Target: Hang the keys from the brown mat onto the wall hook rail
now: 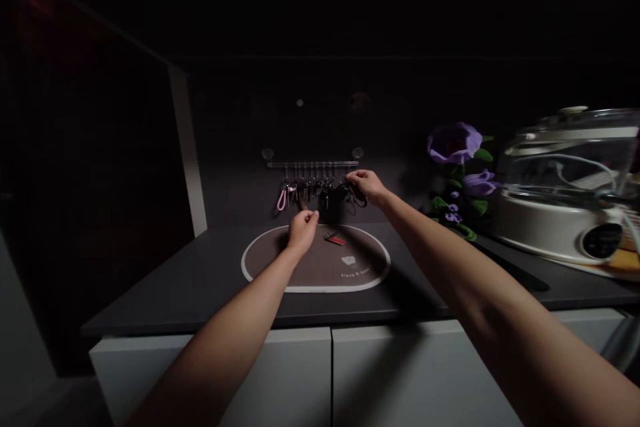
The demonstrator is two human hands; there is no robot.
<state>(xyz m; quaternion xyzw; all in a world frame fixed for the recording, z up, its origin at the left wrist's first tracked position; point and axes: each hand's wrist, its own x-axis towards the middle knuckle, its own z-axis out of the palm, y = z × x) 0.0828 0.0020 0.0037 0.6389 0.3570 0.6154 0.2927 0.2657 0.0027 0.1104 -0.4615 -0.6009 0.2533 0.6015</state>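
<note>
A clear rail point(313, 164) with hooks is fixed to the dark wall, and several bunches of keys point(307, 188) hang from it. My right hand point(367, 187) is closed at the rail's right end, pinching the top of a key bunch point(344, 191) with dark fobs and a strap. Lower and to the left, my left hand point(303, 229) is closed over the mat, its fingertips pressed together. What it holds, if anything, I cannot make out. A pink strap point(282, 199) dangles at the left end. On the mat lies a small red-handled item point(335, 239), possibly a folding knife.
The brown oval mat point(270, 260) with a white rim lies on the dark counter point(200, 280). Purple artificial flowers point(455, 143) and a white appliance with a clear lid point(555, 220) stand at the right. White cabinet doors point(300, 373) are below.
</note>
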